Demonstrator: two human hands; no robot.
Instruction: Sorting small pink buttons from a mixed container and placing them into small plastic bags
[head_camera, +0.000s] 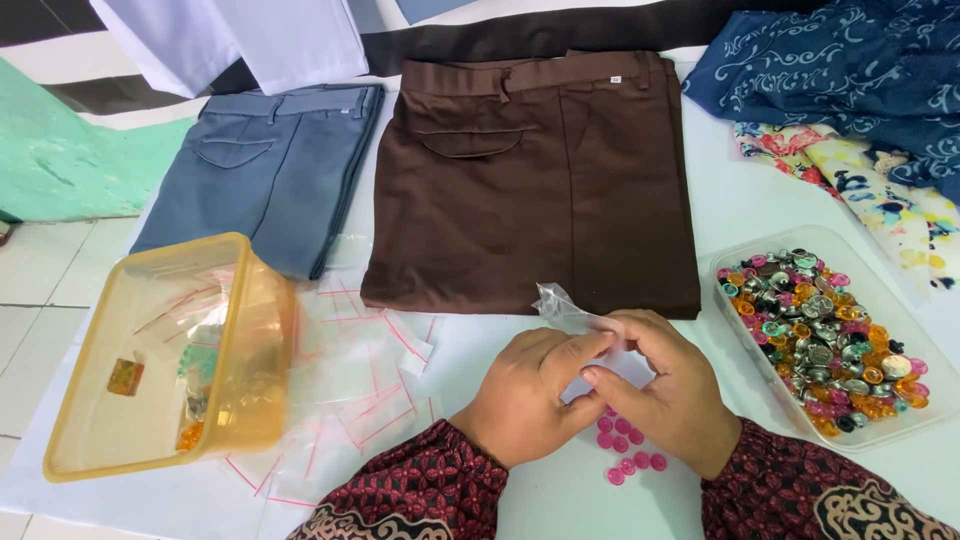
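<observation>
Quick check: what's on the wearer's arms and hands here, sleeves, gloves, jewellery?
Both hands, left hand and right hand, are bare: no gloves, no rings or watch visible. Long sleeves reach the wrists, dark maroon batik-style fabric with a fine red and black scale pattern and larger tan motifs.

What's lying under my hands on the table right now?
Pink buttons lie loose on the white table below the left hand and right hand, which hold a small clear bag. Any buttons directly beneath the palms are covered.
</observation>
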